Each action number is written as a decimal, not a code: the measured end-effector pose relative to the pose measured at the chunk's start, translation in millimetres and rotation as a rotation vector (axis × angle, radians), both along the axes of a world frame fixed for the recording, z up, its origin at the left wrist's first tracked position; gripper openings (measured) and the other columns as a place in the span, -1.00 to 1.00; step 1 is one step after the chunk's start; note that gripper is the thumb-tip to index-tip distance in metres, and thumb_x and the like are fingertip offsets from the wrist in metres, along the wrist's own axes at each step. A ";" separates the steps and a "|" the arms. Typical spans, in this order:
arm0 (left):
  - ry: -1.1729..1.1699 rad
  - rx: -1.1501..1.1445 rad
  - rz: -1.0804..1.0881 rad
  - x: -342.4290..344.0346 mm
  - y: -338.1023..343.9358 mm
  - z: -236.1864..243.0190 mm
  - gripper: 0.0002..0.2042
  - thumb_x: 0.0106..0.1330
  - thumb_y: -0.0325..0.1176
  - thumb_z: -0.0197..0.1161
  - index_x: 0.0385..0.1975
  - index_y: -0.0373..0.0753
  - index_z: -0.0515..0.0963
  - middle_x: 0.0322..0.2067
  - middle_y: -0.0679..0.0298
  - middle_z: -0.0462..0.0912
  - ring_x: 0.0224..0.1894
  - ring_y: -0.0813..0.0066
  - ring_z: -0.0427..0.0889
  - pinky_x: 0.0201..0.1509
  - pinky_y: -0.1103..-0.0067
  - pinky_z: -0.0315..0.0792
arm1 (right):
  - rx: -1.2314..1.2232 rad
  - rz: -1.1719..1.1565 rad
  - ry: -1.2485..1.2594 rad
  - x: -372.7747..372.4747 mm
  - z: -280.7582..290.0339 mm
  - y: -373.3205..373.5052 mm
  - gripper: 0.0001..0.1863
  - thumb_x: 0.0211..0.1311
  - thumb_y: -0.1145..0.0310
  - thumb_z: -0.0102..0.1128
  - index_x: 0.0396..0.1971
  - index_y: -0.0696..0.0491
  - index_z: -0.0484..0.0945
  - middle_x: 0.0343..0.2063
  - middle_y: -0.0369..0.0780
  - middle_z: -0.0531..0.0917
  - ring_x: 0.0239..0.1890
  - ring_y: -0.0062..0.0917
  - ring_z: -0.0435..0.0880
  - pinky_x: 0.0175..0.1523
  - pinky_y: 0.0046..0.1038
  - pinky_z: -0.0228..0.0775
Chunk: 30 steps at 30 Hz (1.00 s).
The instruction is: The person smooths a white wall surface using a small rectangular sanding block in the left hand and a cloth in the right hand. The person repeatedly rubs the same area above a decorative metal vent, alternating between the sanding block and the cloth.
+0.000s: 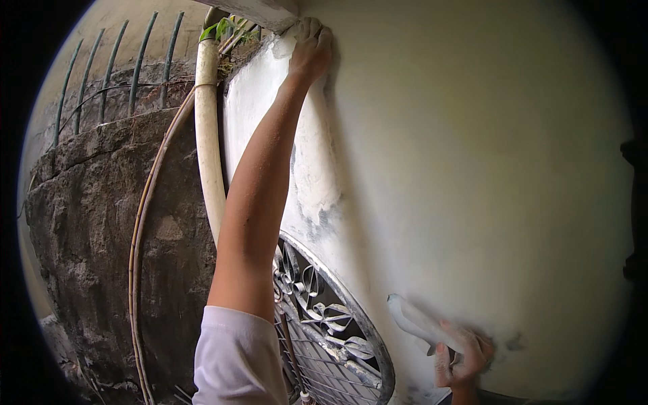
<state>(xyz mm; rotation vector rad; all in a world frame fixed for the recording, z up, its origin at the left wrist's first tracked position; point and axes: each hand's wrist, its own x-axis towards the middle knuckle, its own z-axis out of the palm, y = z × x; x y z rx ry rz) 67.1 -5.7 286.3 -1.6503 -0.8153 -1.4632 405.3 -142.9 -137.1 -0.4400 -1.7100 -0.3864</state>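
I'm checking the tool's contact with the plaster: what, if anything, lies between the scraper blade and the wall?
Nothing visible does. The right hand holds the scraper with its blade against the bare white wall, clear of the window grille.

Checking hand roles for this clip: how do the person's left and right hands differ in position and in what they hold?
The left hand is stretched high, arm extended, fingers pressed on the white wall near its top corner; whether it holds anything is unclear. The right hand sits low, near the frame's bottom, gripping a white-coated flat tool whose blade points up-left. Both are bare and close against the same wall.
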 end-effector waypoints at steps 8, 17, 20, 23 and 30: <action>-0.141 -0.253 0.174 -25.4 16.1 26.4 -0.40 0.46 -0.03 -0.32 0.38 -0.29 0.14 0.42 -0.11 0.04 0.45 -0.04 0.04 0.47 0.34 0.02 | 0.112 -0.128 0.085 -6.9 -20.6 7.6 -0.67 -0.05 0.31 0.15 -0.28 0.17 0.60 -0.38 -0.14 0.73 -0.46 -0.38 0.63 -0.21 -0.38 0.44; -0.013 0.169 0.067 -39.0 40.6 14.1 -0.48 0.49 -0.20 -0.23 0.33 -0.42 0.18 0.39 -0.16 0.10 0.45 -0.05 0.06 0.52 0.39 -0.06 | 0.087 -0.129 0.116 -2.5 -16.7 4.9 -0.67 -0.09 0.43 0.19 -0.24 0.18 0.60 -0.39 -0.14 0.73 -0.61 -0.41 0.63 -0.39 -0.46 0.51; 0.101 0.233 0.104 -30.8 28.3 -35.3 -0.45 0.49 -0.16 -0.25 0.37 -0.39 0.12 0.41 -0.16 0.04 0.46 -0.07 0.02 0.52 0.37 -0.06 | 0.051 -0.071 0.050 -4.5 -10.9 -0.3 -0.68 -0.04 0.43 0.19 -0.24 0.24 0.60 -0.36 -0.07 0.73 -0.47 -0.25 0.69 -0.22 -0.34 0.53; 0.063 0.084 -0.037 -12.9 6.6 -120.9 -0.39 0.48 -0.11 -0.27 0.42 -0.37 0.01 0.44 -0.12 -0.02 0.48 -0.03 -0.04 0.52 0.33 -0.08 | 0.070 -0.040 -0.005 -8.3 -2.2 2.7 -0.69 -0.04 0.45 0.20 -0.23 0.23 0.60 -0.34 -0.08 0.73 -0.47 -0.27 0.69 -0.24 -0.36 0.51; -0.002 -0.073 -0.097 22.6 -21.8 -295.4 -0.42 0.46 -0.29 -0.22 0.45 -0.36 -0.05 0.48 0.01 -0.11 0.52 0.00 -0.20 0.55 0.31 -0.24 | 0.146 -0.008 -0.108 -11.7 1.5 4.5 -0.65 -0.10 0.48 0.21 -0.20 0.12 0.63 -0.37 -0.21 0.75 -0.63 -0.45 0.58 -0.47 -0.46 0.34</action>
